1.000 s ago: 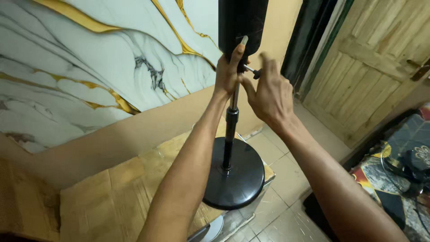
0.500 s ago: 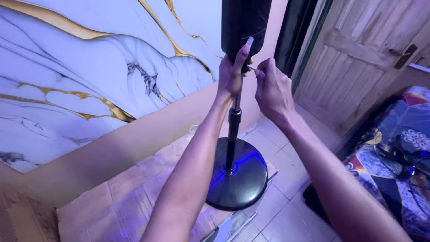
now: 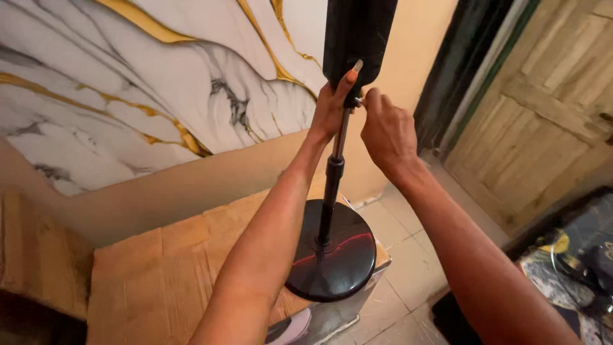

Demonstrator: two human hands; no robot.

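Fingers of the left hand [image 3: 332, 105] wrap the thin metal pole [image 3: 331, 185] under the black oblong housing [image 3: 357, 35]; at 3 o'clock, right hand [image 3: 388, 131] fingers pinch a small knob [image 3: 359, 101]. Round black base [image 3: 332, 259] rests on cardboard box [image 3: 159, 275].

Marbled wall [image 3: 128, 83] crowds the left; tiled floor [image 3: 408, 255] open rightward.

Fan stand: glossy black round base [image 3: 332, 265] that mirrored a red glint, smooth metal pole [image 3: 338, 137], satin black plastic housing [image 3: 357, 35]. The base rested on a matt brown cardboard box [image 3: 159, 268]; behind stood a polished marble-look wall panel [image 3: 128, 83] and a wooden door [image 3: 549, 115]
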